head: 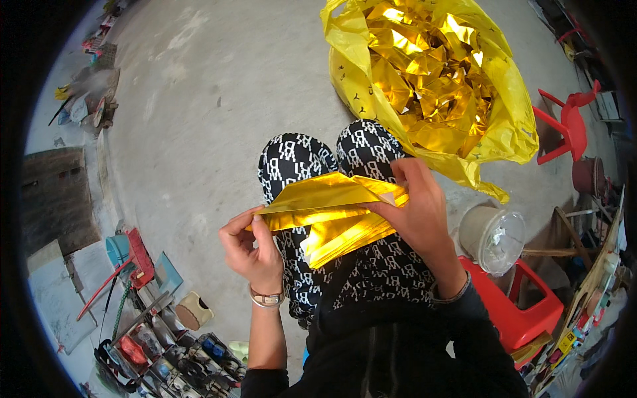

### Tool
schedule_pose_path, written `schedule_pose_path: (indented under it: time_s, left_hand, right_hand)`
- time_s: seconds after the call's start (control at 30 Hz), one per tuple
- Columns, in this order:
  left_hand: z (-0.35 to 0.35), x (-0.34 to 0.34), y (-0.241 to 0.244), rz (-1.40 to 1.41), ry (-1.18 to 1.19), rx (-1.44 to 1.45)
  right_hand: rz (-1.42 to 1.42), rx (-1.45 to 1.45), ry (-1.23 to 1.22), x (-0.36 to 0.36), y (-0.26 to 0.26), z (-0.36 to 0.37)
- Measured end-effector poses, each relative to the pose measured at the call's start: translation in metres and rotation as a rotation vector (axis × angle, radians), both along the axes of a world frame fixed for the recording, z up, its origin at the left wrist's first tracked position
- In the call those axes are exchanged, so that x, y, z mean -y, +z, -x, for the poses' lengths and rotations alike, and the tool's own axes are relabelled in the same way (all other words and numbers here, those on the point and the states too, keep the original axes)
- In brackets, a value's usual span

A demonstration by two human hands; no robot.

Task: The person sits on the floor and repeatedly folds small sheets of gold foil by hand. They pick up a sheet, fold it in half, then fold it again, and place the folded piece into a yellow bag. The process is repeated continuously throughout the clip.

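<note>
A partly folded sheet of gold foil paper (pixel 318 196) stretches between my two hands above my lap. My left hand (pixel 254 244) pinches its pointed left end between thumb and fingers. At the other end, my right hand (pixel 418 209) grips the folded edge, its thumb on the near side. Below that sheet, a stack of gold foil sheets (pixel 348 241) fans out over my thighs, its right end reaching my right hand. Whether the right fingers also hold the stack cannot be made out. Beyond my right knee stands a yellow plastic bag (pixel 351 74) filled with folded gold foil pieces (pixel 428 69).
A red plastic stool (pixel 527 313) is at my right, with a clear-lidded round tub (pixel 492 239) by it. Farther right is a red chair (pixel 572 124). A shoe rack (pixel 174 363) and a red broom (pixel 139 258) are at left. Concrete floor (pixel 199 124) surrounds me.
</note>
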State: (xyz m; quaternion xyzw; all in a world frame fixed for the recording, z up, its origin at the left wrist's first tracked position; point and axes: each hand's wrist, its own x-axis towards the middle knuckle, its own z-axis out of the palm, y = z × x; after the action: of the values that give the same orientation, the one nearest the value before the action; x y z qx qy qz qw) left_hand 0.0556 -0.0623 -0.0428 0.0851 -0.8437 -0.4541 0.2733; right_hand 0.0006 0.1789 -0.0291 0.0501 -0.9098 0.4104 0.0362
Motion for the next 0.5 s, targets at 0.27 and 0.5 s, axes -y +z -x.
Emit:
schedule_pose_path:
  time_s: [0.27,0.5]
  left_hand:
    - [-0.001,0.003,0.002,0.035,-0.083,0.013]
    - [0.006,-0.007,0.025,-0.111,-0.287,0.198]
  right_hand:
    - [0.357,-0.095,-0.011,0.008,-0.009,-0.012]
    - [0.381,-0.210,0.066,0.005,-0.005,-0.008]
